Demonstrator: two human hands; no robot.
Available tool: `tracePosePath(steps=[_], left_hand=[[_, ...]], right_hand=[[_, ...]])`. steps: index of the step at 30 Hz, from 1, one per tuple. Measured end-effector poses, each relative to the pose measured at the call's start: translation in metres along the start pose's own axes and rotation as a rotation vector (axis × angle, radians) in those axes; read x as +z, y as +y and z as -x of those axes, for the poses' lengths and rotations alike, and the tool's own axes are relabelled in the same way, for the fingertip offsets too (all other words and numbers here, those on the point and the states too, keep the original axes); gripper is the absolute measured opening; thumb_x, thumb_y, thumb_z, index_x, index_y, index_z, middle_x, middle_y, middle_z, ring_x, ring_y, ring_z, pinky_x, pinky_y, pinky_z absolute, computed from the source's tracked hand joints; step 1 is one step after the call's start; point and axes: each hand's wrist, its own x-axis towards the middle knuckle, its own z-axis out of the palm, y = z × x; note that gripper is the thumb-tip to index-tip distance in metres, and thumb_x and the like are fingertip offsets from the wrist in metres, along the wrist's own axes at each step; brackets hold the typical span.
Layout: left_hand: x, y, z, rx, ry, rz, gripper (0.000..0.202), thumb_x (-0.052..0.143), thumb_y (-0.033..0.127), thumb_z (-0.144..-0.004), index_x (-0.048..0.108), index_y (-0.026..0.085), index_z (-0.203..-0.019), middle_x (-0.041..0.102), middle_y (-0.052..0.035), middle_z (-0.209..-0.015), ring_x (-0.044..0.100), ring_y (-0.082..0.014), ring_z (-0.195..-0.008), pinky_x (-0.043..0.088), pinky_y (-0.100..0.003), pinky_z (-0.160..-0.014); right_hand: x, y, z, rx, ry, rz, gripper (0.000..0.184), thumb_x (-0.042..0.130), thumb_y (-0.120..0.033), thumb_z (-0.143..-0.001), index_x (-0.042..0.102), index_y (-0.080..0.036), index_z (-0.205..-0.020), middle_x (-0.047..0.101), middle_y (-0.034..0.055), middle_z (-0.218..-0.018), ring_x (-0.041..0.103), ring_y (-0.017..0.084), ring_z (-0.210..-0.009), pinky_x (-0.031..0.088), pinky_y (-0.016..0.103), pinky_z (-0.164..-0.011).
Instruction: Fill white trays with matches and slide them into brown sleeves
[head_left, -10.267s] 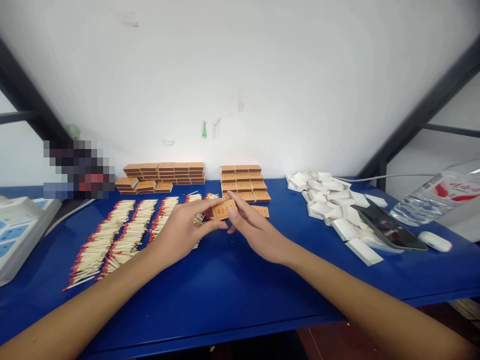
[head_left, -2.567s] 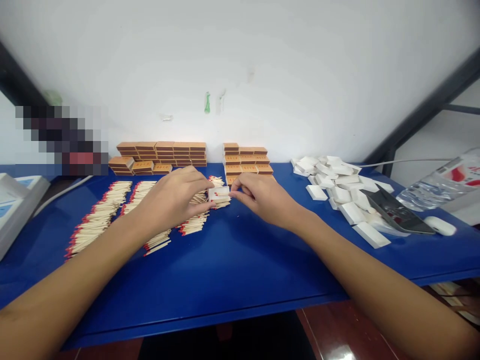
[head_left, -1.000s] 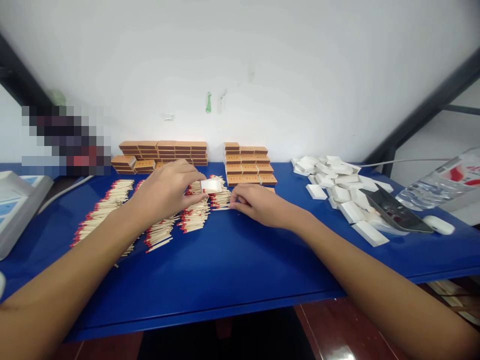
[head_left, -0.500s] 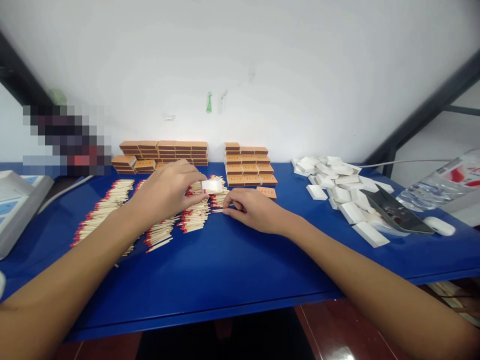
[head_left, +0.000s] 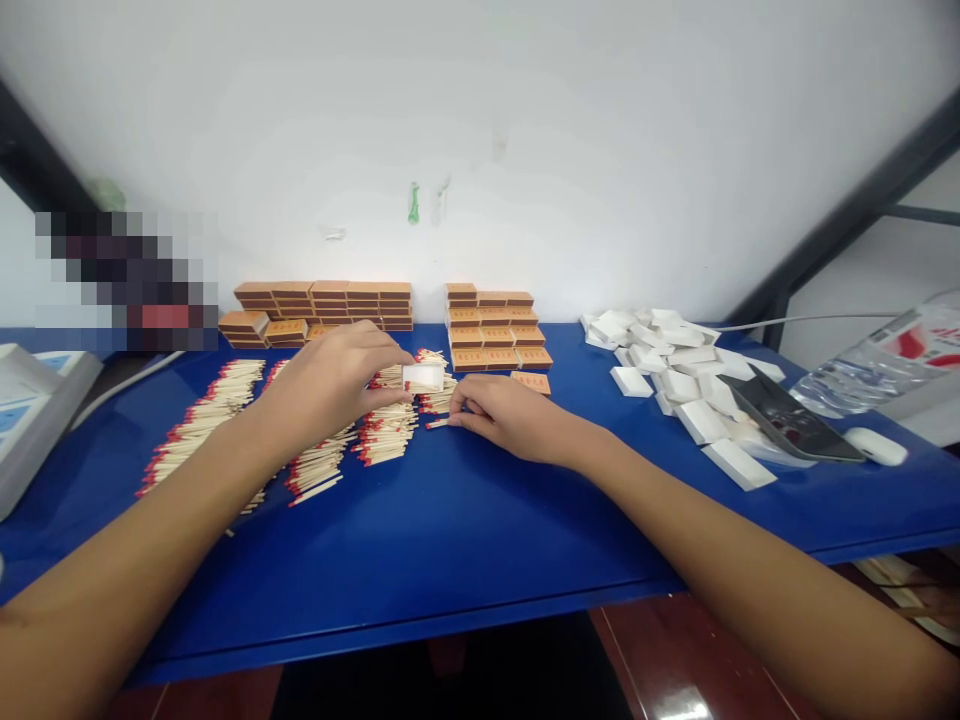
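My left hand [head_left: 341, 378] is closed on a small white matchbox tray [head_left: 424, 377], held by its left end above the matches with its inside facing me. A red match head shows inside the tray at its left. Just right of the tray, my right hand [head_left: 506, 415] pinches a wooden match [head_left: 437, 424] between thumb and fingertips, its red head pointing left. Red-tipped matches [head_left: 386, 430] lie in slanting rows beneath and left of my hands. A single orange matchbox sleeve [head_left: 531, 382] rests flat behind my right hand.
Orange matchboxes stand in a left stack [head_left: 322, 292] and a right stack [head_left: 499, 335] against the wall. White trays [head_left: 675, 360] are heaped at the right, beside a dark phone [head_left: 787, 420], a white mouse [head_left: 876, 446] and a plastic bottle [head_left: 877, 355]. The blue table [head_left: 450, 560] ends near me.
The match in my right fingers has come slightly forward, apart from the pile, and its red head now shows. My left hand keeps the tray in nearly the same place.
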Motion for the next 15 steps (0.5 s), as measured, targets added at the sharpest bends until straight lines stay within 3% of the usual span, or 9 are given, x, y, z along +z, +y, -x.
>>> tracePosePath(steps=[15], left_hand=[[0.0036, 0.0083, -0.0010, -0.001, 0.003, 0.012, 0.036, 0.075, 0.048, -0.100, 0.083, 0.020, -0.121, 0.082, -0.0089, -0.102, 0.073, -0.0259, -0.094, 0.054, -0.036, -0.082]], right_hand=[[-0.0099, 0.0067, 0.0013, -0.076, 0.252, -0.003, 0.006, 0.063, -0.024, -0.106, 0.063, -0.021, -0.101, 0.058, 0.0008, -0.082, 0.048, 0.019, -0.074, 0.035, 0.032, -0.073]])
